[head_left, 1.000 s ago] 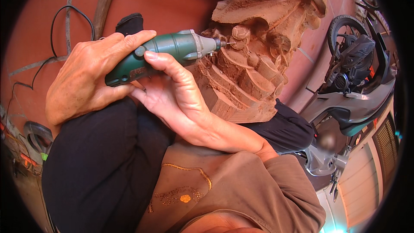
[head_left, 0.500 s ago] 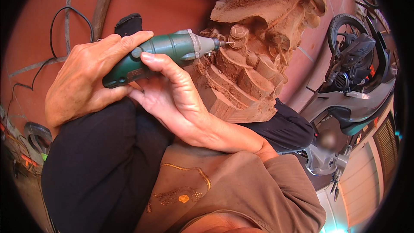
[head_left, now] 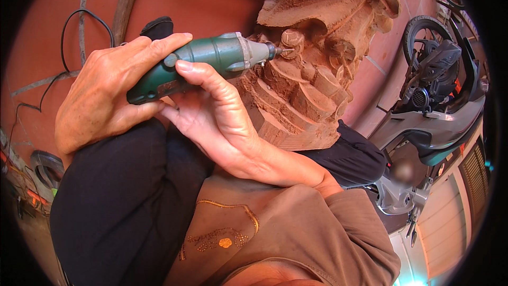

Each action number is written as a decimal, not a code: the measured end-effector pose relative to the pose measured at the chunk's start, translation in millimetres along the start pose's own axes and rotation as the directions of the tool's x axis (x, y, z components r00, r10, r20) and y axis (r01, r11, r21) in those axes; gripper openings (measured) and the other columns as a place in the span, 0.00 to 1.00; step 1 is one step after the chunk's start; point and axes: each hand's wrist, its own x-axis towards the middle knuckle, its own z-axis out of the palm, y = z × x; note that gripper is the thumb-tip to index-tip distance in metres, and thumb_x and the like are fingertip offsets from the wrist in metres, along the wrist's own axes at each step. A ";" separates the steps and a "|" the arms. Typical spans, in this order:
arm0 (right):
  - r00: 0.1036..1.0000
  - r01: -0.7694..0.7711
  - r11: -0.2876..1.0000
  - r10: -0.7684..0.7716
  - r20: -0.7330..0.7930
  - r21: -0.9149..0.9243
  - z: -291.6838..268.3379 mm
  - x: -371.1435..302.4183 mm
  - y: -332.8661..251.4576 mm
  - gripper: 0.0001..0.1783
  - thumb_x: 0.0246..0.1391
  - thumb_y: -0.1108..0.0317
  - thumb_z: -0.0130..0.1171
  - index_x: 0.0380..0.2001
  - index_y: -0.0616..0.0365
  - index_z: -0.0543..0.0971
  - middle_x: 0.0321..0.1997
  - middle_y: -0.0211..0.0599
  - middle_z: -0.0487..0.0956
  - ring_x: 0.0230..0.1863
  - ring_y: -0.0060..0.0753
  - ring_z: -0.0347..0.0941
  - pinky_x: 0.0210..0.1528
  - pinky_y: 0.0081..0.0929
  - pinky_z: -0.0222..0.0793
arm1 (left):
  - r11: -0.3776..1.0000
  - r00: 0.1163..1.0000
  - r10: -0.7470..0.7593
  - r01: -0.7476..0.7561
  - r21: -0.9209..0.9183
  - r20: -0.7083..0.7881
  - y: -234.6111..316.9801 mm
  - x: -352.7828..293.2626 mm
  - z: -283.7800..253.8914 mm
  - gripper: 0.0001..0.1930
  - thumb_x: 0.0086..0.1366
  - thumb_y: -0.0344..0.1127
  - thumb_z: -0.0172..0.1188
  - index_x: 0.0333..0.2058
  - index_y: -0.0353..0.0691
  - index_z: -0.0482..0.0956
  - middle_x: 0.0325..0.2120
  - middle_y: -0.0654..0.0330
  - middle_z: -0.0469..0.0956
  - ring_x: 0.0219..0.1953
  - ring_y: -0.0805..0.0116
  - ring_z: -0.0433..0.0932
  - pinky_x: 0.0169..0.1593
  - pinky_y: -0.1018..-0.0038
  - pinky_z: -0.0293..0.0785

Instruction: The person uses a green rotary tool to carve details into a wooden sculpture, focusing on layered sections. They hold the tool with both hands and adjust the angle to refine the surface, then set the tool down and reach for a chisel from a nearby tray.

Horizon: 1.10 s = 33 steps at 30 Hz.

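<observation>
Both hands are closed on the green rotary tool (head_left: 206, 63): the left hand (head_left: 106, 95) wraps its rear, the right hand (head_left: 217, 122) curls fingers over its middle. Its bit touches a rounded knob on the reddish wood carving (head_left: 312, 74) propped between the knees. Detail grinding appears underway; the next pass likely needs steady, light pressure

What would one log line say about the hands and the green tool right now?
left hand: grips green rotary tool | right hand: steadies tool | bit: against reddish wood carving | black cord: behind
</observation>
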 end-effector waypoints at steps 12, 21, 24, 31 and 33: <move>1.000 -0.001 1.000 0.001 0.000 0.001 -1.6 1.6 1.5 0.24 0.56 0.62 0.67 0.53 0.54 0.71 0.53 0.31 0.76 0.58 0.28 0.70 0.66 0.34 0.60 | 1.000 1.000 0.002 -0.002 0.028 0.013 -0.6 -0.6 -1.8 0.40 0.44 0.28 0.68 0.61 0.41 0.72 0.37 0.52 0.80 0.38 0.50 0.81 0.39 0.61 0.76; 1.000 -0.016 1.000 0.016 -0.006 0.003 -2.5 0.7 4.4 0.23 0.57 0.63 0.66 0.53 0.55 0.71 0.54 0.31 0.75 0.59 0.29 0.70 0.68 0.35 0.60 | 0.999 0.998 -0.037 0.037 -0.004 0.044 -1.0 -6.0 -3.4 0.40 0.44 0.29 0.69 0.61 0.40 0.71 0.39 0.51 0.80 0.39 0.50 0.81 0.40 0.60 0.76; 1.000 -0.017 1.000 0.017 -0.010 0.002 -2.7 0.4 5.6 0.23 0.57 0.63 0.66 0.52 0.55 0.72 0.54 0.31 0.75 0.59 0.29 0.69 0.68 0.35 0.60 | 0.999 0.998 -0.040 0.038 0.037 0.057 -0.2 -6.9 -4.5 0.40 0.45 0.29 0.69 0.61 0.40 0.71 0.39 0.51 0.80 0.39 0.49 0.81 0.39 0.60 0.76; 1.000 -0.014 0.999 0.015 -0.008 0.048 -3.1 1.3 6.8 0.18 0.58 0.66 0.65 0.50 0.53 0.74 0.51 0.32 0.77 0.57 0.31 0.71 0.66 0.38 0.62 | 0.998 0.997 -0.049 0.047 0.037 0.052 -0.5 -7.5 -3.6 0.40 0.44 0.29 0.69 0.62 0.41 0.71 0.40 0.52 0.80 0.38 0.49 0.80 0.39 0.61 0.75; 1.000 -0.021 0.998 0.022 -0.009 0.062 -2.4 0.6 6.4 0.16 0.58 0.67 0.64 0.48 0.52 0.75 0.50 0.32 0.79 0.56 0.32 0.72 0.65 0.39 0.63 | 0.996 0.996 -0.070 0.067 0.063 0.054 2.3 -8.8 -4.8 0.40 0.44 0.29 0.69 0.62 0.41 0.71 0.40 0.51 0.80 0.38 0.50 0.80 0.38 0.61 0.75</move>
